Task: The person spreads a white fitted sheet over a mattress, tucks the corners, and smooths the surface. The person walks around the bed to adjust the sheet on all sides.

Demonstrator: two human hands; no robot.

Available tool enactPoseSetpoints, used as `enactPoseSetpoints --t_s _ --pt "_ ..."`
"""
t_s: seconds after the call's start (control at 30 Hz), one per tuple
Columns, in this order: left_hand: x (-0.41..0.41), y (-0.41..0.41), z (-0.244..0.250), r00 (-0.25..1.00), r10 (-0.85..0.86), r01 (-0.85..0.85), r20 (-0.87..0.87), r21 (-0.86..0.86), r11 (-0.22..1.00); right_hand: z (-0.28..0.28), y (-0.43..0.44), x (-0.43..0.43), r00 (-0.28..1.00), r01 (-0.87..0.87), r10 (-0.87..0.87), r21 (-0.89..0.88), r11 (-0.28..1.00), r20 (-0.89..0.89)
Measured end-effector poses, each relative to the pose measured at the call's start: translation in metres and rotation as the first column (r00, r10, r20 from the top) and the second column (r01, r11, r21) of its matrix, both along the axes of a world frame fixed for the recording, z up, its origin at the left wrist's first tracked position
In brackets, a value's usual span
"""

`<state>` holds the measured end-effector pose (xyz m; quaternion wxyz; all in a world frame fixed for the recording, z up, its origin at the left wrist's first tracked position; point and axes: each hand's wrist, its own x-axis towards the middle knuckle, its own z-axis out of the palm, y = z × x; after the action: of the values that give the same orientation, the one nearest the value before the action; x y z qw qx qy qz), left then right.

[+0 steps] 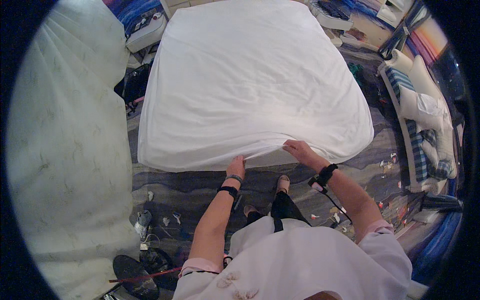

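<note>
A white sheet (258, 75) covers the mattress of a large bed in front of me, with wrinkles running across its near half. At the foot of the bed, my left hand (236, 167) grips the sheet's hem, low and left of centre. My right hand (299, 150) pinches the same hem a little further right and higher. Between the two hands the edge is drawn into a taut, lifted strip. Below that strip a pale side of the bed (275, 159) shows. Fingertips of both hands are partly hidden by the fabric.
A cream sofa (431, 123) with cushions stands at the right. Pale curtain fabric (75, 150) hangs along the left. Scraps of litter (386, 165) lie on the patterned floor. Nightstands (148, 32) flank the bed's head. A red stick (146, 275) and dark round objects (135, 275) are at lower left.
</note>
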<state>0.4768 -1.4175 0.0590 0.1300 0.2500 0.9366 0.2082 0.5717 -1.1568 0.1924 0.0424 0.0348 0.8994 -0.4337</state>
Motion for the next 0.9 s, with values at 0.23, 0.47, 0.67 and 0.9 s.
enactPoseSetpoints --t_s 0.23,0.47,0.67,0.9 --pt "-0.03 -0.036 -0.053 0.973 0.232 -0.227 -0.019 0.137 0.964 0.007 -0.001 -0.007 0.998 -0.045 0.045 -0.009 0.999 0.044" --pt "-0.101 -0.057 0.032 0.918 0.252 -0.15 -0.307 0.321 0.935 -0.005 0.01 -0.038 0.999 0.054 -0.054 0.321 0.946 -0.008" --pt "0.013 -0.122 -0.041 0.95 -0.3 0.225 -0.093 -0.467 0.855 -0.192 -0.015 0.116 0.842 -0.491 0.314 0.382 0.783 0.438" --pt "-0.038 -0.121 0.028 0.969 -0.236 0.184 -0.073 -0.425 0.886 -0.102 -0.012 0.019 0.979 -0.196 0.14 0.496 0.846 0.148"
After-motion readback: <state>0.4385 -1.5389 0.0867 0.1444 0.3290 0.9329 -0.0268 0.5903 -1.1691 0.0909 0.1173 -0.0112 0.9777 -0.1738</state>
